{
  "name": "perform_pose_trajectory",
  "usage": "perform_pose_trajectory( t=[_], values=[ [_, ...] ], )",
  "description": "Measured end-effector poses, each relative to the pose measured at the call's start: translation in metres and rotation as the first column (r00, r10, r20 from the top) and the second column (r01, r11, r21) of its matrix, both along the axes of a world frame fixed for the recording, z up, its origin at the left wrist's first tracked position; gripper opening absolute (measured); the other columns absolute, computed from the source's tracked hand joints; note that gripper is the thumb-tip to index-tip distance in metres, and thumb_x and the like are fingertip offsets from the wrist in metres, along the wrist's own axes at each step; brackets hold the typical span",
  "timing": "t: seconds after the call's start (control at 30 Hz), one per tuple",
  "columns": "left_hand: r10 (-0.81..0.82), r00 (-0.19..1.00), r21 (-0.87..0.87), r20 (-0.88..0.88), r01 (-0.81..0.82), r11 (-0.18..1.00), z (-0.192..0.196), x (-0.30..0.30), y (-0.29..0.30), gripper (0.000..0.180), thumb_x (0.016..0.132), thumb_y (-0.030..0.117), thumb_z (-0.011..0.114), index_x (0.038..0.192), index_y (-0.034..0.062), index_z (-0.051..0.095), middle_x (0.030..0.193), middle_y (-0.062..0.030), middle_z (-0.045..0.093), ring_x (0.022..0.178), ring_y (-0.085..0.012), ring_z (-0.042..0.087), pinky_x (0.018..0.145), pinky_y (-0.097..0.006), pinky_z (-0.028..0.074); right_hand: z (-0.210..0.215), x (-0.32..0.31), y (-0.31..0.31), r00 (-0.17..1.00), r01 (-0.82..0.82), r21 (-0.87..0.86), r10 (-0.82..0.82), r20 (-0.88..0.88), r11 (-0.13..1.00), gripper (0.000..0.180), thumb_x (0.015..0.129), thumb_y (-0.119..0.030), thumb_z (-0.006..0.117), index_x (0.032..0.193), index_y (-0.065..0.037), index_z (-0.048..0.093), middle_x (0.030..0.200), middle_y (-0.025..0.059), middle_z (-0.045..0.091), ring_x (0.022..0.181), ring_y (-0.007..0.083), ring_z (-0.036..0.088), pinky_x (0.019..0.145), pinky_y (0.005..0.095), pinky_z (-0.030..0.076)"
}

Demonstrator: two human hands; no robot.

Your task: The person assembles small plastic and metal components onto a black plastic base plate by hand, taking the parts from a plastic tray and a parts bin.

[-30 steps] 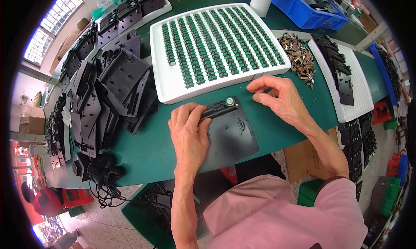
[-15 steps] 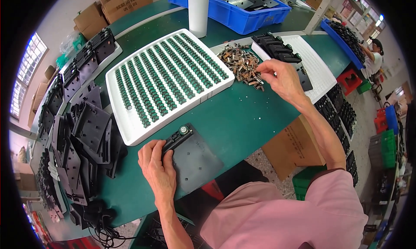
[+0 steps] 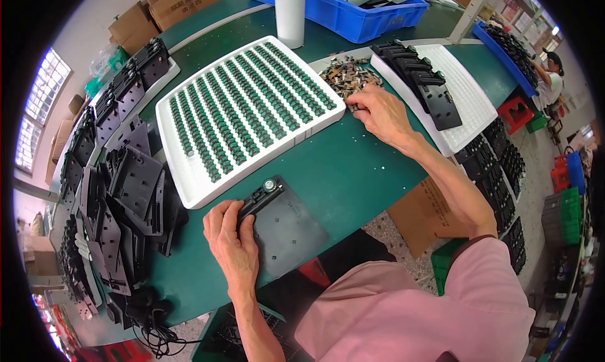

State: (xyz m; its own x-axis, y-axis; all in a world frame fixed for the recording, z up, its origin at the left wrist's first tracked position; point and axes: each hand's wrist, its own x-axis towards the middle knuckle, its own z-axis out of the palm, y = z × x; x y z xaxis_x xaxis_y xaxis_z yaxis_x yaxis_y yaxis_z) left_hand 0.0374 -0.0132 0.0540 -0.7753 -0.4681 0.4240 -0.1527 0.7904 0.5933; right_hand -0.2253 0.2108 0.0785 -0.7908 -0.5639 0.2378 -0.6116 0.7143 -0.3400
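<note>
My left hand (image 3: pixel 232 245) grips the left side of a flat black plate (image 3: pixel 295 229), its fingers and thumb about a black raised strip with a round silver piece at its top end. The plate lies on the green table near its front edge. Over to the right, my right hand (image 3: pixel 383 115) reaches the near edge of a heap of small brown and silver metal pieces (image 3: pixel 345 73). Its fingertips are pinched together, and what lies between them is hidden. Between both hands and the far side stands a white tray (image 3: pixel 304 135) with rows of small green-and-black parts (image 3: pixel 252 103).
Many black plates (image 3: pixel 135 189) lean in a stack at the left. Another white tray (image 3: pixel 469 94) at the right carries several assembled plates (image 3: pixel 428 88). Behind stand a white post (image 3: pixel 289 15) and a blue bin (image 3: pixel 359 27). A co-worker (image 3: pixel 553 78) is far right.
My right hand has moved left and slightly down, from the heap's right side to its near edge. The left hand keeps its hold on the plate. The whole view has shifted slightly.
</note>
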Motion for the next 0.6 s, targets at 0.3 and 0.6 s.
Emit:
perform_pose_trajectory(
  t=[0.3, 0.6],
  values=[
    [-0.031, 0.999, -0.011, -0.036, 0.031, 0.999, 0.002, -0.003, -0.001, 0.025, 0.081, 0.001, 0.072, 0.105, 0.0011, 0.068, 0.106, -0.0093, 0.064, 0.103, -0.0304, 0.057, 0.092, -0.04, 0.043, -0.003, 0.003, 0.007, 0.969, -0.057, 0.016, 0.059, -0.241, 0.998, 0.016, 0.081, -0.007, 0.074, 0.096, -0.007, 0.068, 0.096, 0.0078, 0.061, 0.097, 0.0287, 0.062, 0.08, 0.0419, 0.05],
    [-0.018, 0.999, -0.034, -0.039, 0.017, 0.999, -0.003, -0.001, -0.003, 0.027, 0.081, 0.002, 0.072, 0.107, 0.0018, 0.068, 0.105, -0.0084, 0.064, 0.103, -0.0296, 0.056, 0.089, -0.041, 0.043, 0.024, 0.101, -0.029, 0.834, -0.384, -0.361, 0.487, 0.26, 0.85, 0.014, 0.084, -0.007, 0.071, 0.098, -0.002, 0.069, 0.091, 0.013, 0.071, 0.083, 0.0289, 0.07, 0.072, 0.0375, 0.054]
  ],
)
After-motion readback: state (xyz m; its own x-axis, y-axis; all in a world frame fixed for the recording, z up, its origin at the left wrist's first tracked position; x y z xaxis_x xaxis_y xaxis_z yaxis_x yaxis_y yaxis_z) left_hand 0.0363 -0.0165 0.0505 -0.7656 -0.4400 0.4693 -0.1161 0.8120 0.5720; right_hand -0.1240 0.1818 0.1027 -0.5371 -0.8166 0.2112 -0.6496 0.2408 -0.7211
